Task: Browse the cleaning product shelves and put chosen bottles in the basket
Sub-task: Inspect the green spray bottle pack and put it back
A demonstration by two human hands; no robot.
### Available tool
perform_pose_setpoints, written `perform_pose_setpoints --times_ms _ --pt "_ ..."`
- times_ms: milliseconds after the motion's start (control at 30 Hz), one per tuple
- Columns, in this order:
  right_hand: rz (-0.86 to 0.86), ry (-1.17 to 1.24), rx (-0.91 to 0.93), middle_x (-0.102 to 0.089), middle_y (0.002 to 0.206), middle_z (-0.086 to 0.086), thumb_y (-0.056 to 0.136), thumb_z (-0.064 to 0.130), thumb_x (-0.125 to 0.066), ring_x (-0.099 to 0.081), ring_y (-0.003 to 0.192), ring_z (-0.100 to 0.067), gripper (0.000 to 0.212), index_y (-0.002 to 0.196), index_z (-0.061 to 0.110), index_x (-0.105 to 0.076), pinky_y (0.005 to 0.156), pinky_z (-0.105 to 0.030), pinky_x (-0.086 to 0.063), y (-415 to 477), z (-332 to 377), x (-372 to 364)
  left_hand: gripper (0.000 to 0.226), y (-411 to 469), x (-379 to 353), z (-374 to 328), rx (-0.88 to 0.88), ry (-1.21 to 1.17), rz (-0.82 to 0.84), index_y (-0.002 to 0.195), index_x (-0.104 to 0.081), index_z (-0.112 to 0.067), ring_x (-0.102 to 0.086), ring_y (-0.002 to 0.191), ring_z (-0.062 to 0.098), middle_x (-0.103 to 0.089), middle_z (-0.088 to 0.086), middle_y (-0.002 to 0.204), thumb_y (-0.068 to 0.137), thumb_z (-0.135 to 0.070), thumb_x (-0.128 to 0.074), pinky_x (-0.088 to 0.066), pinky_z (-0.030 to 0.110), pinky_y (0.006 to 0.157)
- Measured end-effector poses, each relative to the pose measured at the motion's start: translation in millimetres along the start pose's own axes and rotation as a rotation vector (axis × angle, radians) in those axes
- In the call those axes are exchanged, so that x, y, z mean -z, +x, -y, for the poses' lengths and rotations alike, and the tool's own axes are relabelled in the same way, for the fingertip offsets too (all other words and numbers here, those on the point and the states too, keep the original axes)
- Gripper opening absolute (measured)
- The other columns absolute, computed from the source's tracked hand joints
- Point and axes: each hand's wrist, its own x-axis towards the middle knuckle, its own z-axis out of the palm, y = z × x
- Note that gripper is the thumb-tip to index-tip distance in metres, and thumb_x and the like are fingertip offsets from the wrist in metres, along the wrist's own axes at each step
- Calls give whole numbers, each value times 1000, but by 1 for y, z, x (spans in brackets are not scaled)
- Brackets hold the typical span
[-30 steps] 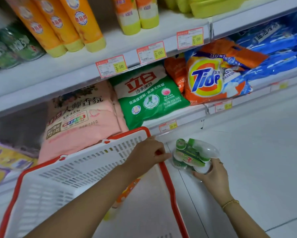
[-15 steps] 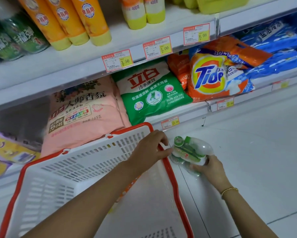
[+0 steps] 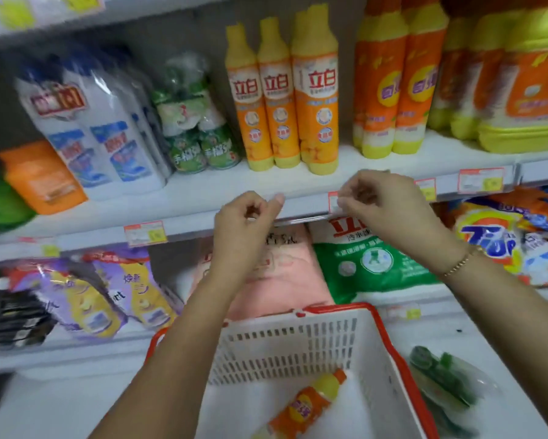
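A white basket with a red rim (image 3: pixel 301 343) stands on the floor below the shelves, and an orange and yellow bottle (image 3: pixel 304 407) lies inside it. A clear pack of green bottles (image 3: pixel 443 378) lies on the floor just right of the basket. Both hands are raised in front of the middle shelf edge. My left hand (image 3: pixel 244 223) has loosely curled fingers and holds nothing. My right hand (image 3: pixel 380 204) is also loosely curled and empty, just below three tall orange and yellow bottles (image 3: pixel 282 99) on the shelf.
The middle shelf (image 3: pixel 203 188) carries white and blue bottles (image 3: pixel 101 134), green packs (image 3: pixel 196 122) and larger orange bottles (image 3: pixel 390 80). The lower shelf holds a pink bag (image 3: pixel 285 270), a green bag (image 3: pixel 371 264), a Tide bag (image 3: pixel 494 245) and purple pouches (image 3: pixel 108 289).
The view has tilted up to the bottle shelf. My left hand left the basket rim; my right hand let go of the green pack, which now lies on the floor. Both hands rose.
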Motion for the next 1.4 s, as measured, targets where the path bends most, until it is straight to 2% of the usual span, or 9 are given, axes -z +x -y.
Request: perform_pose_setpoints --times_ms 167,333,433,700,833,1100,1200,1300,1400 --pt "0 -171 193 -65 108 -8 91 31 -57 -58 102 -27 27 107 12 -66 83 -38 -45 88 50 -97 6 68 82 16 -29 105 -201 86 -63 -16 -55 68 -6 -63 -8 79 86 -15 -69 -44 10 70" --pt "-106 -536 106 -64 77 -12 94 49 -32 -62 74 -32 57 75 8 -67 53 -31 -33 97 38 -153 56 132 114 45 117 373 -85 132 -50 -5 -55 105 18 -58 5 114 84 -24 -72 -35 19 79" --pt "-209 -557 106 -57 58 -8 85 47 -34 -57 55 -28 53 59 11 -63 48 -24 -24 98 32 -158 50 169 103 59 51 446 -66 128 -49 -4 -54 100 17 -57 5 111 84 -16 -71 -31 13 68" --pt "-288 -552 150 -51 51 -3 84 44 -38 -52 46 -25 48 54 14 -59 47 -22 -15 99 27 -162 78 231 77 76 69 292 -286 137 -37 -9 -52 118 21 -52 5 132 74 -29 -79 -41 26 95" --pt "-282 -530 152 -51 51 -3 84 43 -38 -52 47 -24 47 55 14 -59 48 -21 -5 99 28 -161 84 215 75 86 22 191 -449 127 -54 -15 -59 110 22 -62 3 121 56 -53 -75 -47 35 96" --pt "-214 -472 131 -53 52 -3 83 43 -36 -54 49 -25 47 56 13 -61 48 -22 -19 97 30 -154 64 189 68 77 126 124 -291 116 -57 -13 -65 92 19 -68 4 108 61 -18 -90 -52 26 79" --pt "-119 -397 151 -63 72 0 89 43 -37 -62 69 -22 42 76 17 -67 54 -26 -26 93 32 -144 61 158 72 65 27 111 -323 116 -58 -16 -62 88 10 -66 -6 104 63 -12 -88 -48 10 70" --pt "-12 -5 91 -63 107 4 92 35 -54 -58 99 -15 23 107 21 -64 73 -25 -36 90 31 -127 68 120 85 59 -82 180 -317 122 -57 -21 -61 101 9 -65 -6 114 62 -15 -88 -50 20 85" --pt "-96 269 58 -64 110 2 86 26 -66 -58 100 -13 25 111 20 -63 88 -34 -48 82 37 -113 69 89 107 46 -184 264 -306 119 -55 -31 -59 105 9 -63 -7 116 61 -16 -90 -48 28 92"
